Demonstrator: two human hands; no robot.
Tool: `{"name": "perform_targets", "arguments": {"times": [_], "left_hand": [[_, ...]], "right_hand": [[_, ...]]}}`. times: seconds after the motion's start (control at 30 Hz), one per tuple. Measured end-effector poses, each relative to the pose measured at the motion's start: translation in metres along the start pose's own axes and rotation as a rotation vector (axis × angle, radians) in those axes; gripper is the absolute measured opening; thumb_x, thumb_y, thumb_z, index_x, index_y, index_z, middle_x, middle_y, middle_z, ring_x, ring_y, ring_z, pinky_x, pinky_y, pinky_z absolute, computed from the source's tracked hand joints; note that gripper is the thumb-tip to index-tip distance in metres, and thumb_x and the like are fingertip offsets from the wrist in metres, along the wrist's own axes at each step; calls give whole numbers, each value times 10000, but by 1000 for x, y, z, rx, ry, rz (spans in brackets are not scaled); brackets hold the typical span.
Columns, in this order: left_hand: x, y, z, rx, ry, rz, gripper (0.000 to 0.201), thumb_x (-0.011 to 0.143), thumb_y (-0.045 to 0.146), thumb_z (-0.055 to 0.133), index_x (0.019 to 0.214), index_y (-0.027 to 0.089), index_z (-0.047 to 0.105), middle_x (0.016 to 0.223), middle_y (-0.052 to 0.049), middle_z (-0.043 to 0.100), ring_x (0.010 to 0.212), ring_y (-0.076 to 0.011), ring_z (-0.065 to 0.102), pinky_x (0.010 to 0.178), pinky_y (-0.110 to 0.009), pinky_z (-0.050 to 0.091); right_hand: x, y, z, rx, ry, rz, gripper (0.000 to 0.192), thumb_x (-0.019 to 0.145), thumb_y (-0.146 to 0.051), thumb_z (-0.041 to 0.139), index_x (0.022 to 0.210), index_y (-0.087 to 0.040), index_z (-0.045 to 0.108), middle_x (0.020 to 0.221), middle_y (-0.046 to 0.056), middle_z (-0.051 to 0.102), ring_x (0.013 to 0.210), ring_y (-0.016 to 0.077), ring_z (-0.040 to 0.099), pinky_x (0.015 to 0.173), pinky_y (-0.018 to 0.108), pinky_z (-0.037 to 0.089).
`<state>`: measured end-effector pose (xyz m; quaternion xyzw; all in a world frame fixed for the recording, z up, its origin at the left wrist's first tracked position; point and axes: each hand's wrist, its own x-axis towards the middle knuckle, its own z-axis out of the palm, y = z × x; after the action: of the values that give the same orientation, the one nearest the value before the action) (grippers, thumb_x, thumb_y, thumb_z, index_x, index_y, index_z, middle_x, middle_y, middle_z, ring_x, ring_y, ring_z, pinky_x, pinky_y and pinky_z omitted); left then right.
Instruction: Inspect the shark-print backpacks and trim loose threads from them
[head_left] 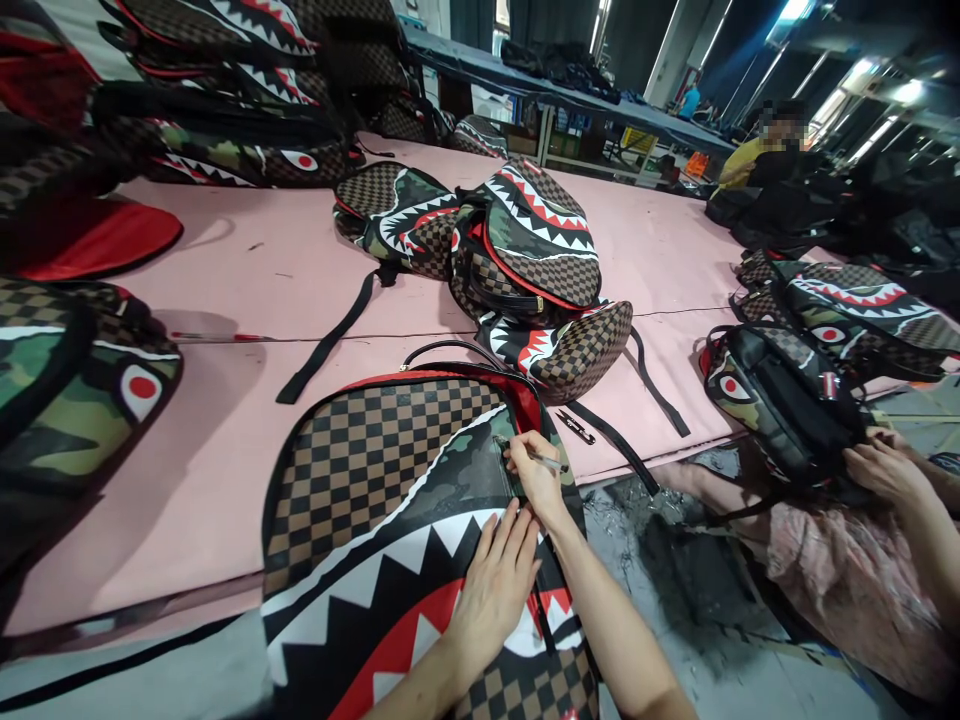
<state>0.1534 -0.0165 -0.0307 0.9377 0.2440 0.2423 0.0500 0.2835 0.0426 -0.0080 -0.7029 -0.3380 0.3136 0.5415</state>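
Note:
A backpack (390, 450) with a brown-and-black check, camouflage and a shark-teeth print lies in front of me, its top hanging open on a red lining. My left hand (496, 585) rests flat on its front, fingers stretched over the printed teeth. Just above, my right hand (534, 468) pinches a slim pen-like tool (551, 463). The tool's tip is by the upper end of a zip on the camouflage part; whether it touches is hard to see. To the right, small thread snips (576, 428) lie on the pink table (300, 240).
More shark-print backpacks (540, 240) lie in the table's middle, and others are stacked at the left (225, 140). Black straps (330, 335) trail over the surface. At right, a co-worker's hands (889, 465) hold another backpack (787, 400). Another person (750, 155) sits farther back.

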Motion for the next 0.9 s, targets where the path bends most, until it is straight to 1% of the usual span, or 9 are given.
{"name": "perform_targets", "arguments": {"times": [0.13,0.27,0.43,0.6,0.77,0.9], "left_hand": [[1,0,-1,14,3,-1,330,883,195,371,1134,120,572,1196,-131,602,1203,-287,474,970,-467,398],[1,0,-1,46,25,1,328,890,214,363,1113,125,586,1178,-112,617,1169,-274,505,955,-445,414],[2,0,-1,51,44,3,325,892,207,353,1096,121,591,1168,-111,623,1155,-275,516,943,-443,423],[0,0,1,61,35,6,329,895,216,353,1107,123,588,1183,-112,614,1174,-276,500,955,-445,412],[-5,-2,9,73,-24,38,345,886,212,381,1170,118,554,1270,-123,552,1245,-290,425,995,-443,383],[-6,-4,15,124,-55,67,376,869,199,420,1219,108,521,1333,-122,494,1285,-323,357,991,-444,397]], "right_hand": [[-1,0,0,15,-8,-1,223,807,-363,497,718,-184,595,634,-18,634,525,96,558,499,205,425],[-2,1,1,10,2,-13,230,806,-364,499,716,-177,598,641,-16,638,526,96,559,506,205,431],[-1,2,1,3,0,-18,220,811,-352,495,722,-178,597,652,-14,643,527,92,561,505,202,438],[-2,3,0,-1,-3,-16,208,811,-339,491,727,-181,597,648,-15,645,535,94,570,510,202,451],[5,4,6,67,-47,27,187,800,-320,485,717,-184,582,640,-15,639,555,106,599,503,200,466],[13,5,7,140,-145,44,152,773,-299,512,706,-180,579,608,-23,615,585,119,625,546,211,489]]}}
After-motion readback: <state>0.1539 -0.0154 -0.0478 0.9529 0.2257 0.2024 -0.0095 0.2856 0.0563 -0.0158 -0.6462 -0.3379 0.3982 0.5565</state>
